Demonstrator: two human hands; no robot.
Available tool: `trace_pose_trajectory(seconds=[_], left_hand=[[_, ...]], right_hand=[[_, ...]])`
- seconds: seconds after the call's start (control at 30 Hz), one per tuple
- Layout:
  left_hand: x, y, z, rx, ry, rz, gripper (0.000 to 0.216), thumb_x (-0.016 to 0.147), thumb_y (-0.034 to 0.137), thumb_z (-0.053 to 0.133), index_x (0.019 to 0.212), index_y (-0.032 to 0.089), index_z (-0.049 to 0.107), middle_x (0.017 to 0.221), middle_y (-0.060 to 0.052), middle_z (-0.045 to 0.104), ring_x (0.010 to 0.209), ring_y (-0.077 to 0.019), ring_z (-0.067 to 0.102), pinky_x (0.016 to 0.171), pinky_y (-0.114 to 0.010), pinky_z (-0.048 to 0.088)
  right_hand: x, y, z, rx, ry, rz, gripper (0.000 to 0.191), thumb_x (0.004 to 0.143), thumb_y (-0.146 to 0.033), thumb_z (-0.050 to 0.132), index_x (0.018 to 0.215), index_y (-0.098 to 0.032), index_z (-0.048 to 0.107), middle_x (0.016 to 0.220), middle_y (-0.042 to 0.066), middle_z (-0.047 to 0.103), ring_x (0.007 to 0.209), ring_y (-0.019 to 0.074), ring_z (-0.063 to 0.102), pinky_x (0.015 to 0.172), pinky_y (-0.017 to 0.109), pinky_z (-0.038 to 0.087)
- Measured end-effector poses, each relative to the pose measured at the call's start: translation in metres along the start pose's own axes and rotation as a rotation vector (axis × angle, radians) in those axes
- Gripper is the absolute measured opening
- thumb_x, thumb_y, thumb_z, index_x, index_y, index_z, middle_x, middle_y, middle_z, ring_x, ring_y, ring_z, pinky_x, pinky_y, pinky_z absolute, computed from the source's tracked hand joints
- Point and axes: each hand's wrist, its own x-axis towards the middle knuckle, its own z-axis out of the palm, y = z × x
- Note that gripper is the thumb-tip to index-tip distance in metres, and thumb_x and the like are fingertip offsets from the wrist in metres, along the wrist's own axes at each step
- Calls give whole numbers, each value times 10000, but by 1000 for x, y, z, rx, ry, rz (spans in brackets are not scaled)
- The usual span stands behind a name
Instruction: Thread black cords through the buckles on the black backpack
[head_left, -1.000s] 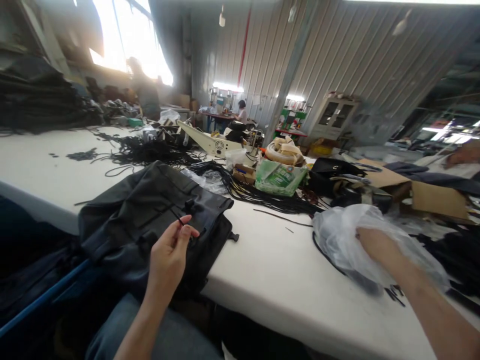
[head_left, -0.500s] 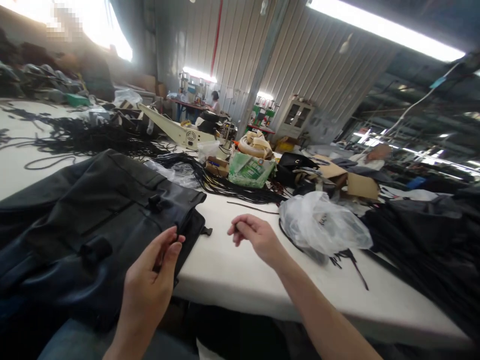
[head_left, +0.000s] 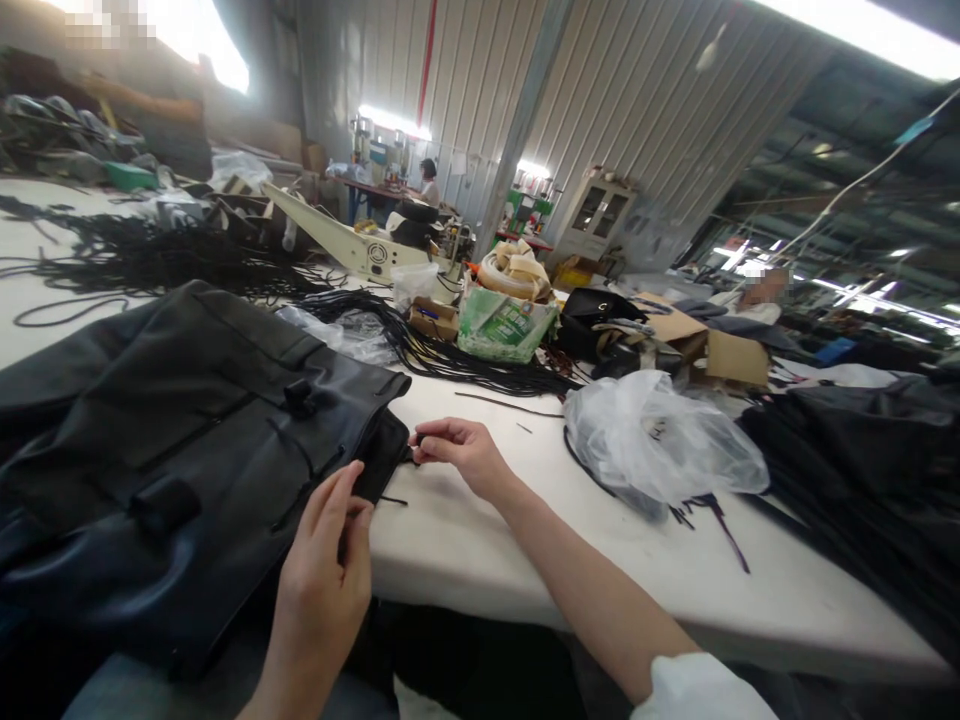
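A black leather-like bag (head_left: 187, 420) lies on the white table (head_left: 480, 540), hanging partly over its near edge. My left hand (head_left: 326, 580) pinches a thin black cord at the bag's near right corner. My right hand (head_left: 457, 452) has its fingers closed on a small black clip at the bag's right edge. A short length of black cord (head_left: 394, 499) trails on the table between the two hands.
A crumpled clear plastic bag (head_left: 664, 440) with black pieces lies to the right. Behind it sit a pile of black cords (head_left: 450, 360), a green packet (head_left: 504, 325), cardboard boxes (head_left: 731, 355) and a sewing machine (head_left: 352, 245). Dark fabric (head_left: 877, 450) covers the far right. Other people work in the background.
My right hand left the plastic bag, crossed the table to the left and closed on the clip at the bag's edge. My left hand slid down along the bag's corner.
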Motion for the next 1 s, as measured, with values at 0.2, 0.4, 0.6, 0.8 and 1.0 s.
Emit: trace_pose_trajectory(seconds=[0.2, 0.4, 0.6, 0.8, 1.0], left_hand=[[-4, 19, 3, 34, 44, 95, 514, 1081, 209, 651, 1587, 262, 578, 1441, -136, 658, 965, -197, 742, 887, -361, 665], [-13, 27, 10, -41, 43, -30, 356, 1084, 269, 663, 1438, 235, 676, 1397, -124, 680, 961, -199, 747, 777, -327, 673], [-22, 29, 19, -75, 31, -84, 317, 1082, 291, 669, 1391, 234, 714, 1355, -116, 702, 953, -203, 730, 812, -340, 677], [-30, 25, 24, -104, 27, -139, 304, 1083, 310, 673, 1376, 244, 721, 1377, -112, 702, 1012, -207, 733, 783, -303, 646], [-35, 21, 25, -116, 58, -147, 282, 1080, 283, 672, 1355, 252, 730, 1348, -93, 709, 1016, -200, 726, 859, -317, 632]], right_hand=[[-7, -5, 4, -24, -30, -30, 464, 679, -371, 1053, 1070, -183, 887, 1011, 72, 863, 846, 188, 782, 898, 371, 661], [-13, -4, 13, -49, -83, -125, 343, 737, -366, 1025, 1011, -212, 887, 1039, 39, 830, 932, 204, 802, 930, 343, 650], [-15, 2, 13, -55, -50, -79, 393, 725, -395, 1028, 1020, -195, 862, 930, 41, 845, 871, 219, 812, 893, 366, 665], [-16, 2, 15, -63, -47, -98, 382, 750, -397, 1009, 1030, -185, 859, 935, 50, 846, 871, 214, 813, 873, 343, 659], [-16, 6, 15, -77, -51, -101, 377, 758, -393, 1004, 1033, -183, 857, 910, 47, 843, 840, 208, 801, 855, 341, 649]])
